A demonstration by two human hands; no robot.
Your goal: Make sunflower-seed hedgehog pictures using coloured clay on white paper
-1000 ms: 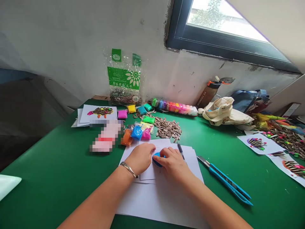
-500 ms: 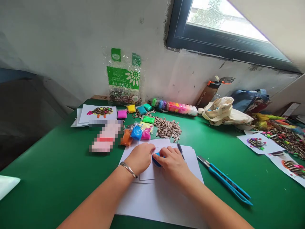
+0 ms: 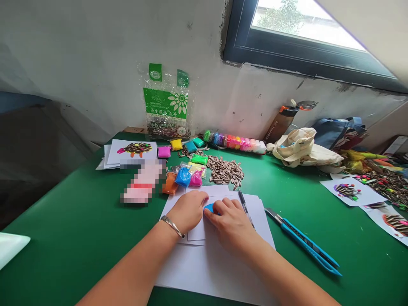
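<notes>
The blue piece (image 3: 208, 207) is on the white paper (image 3: 216, 263), betw. the two hands, and it is partly covered by the R fingers. The R hand (image 3: 232, 219) is bent over it, w/ the thumb and index finger at it; whether they grip it or only press it, I can't tell. The L hand (image 3: 189, 208), w/ a silver bracelet (image 3: 172, 226) on its wrist, is half curled just beside the piece; its fingertips are hidden, so I can't tell if it holds sth. The paper is several sheets overlapping, w/ smaller ones on top. A pen (image 3: 242, 199) lies on it, close to the R hand on the outer side. A blue knife (image 3: 307, 244) lies on the green table (image 3: 79, 238), right of the paper, its blade end near the paper edge. Behind the paper, the orange pack (image 3: 170, 183), blue pack (image 3: 183, 177) and pink pack (image 3: 196, 177) are close together, w/ the green pack (image 3: 199, 159) a bit behind. The seeds (image 3: 225, 170) are in a loose heap to the right of these packs. Farther back, a clear bag (image 3: 165, 102) stands upright by the wall, and a bottle (image 3: 280, 121) is tilted.
</notes>
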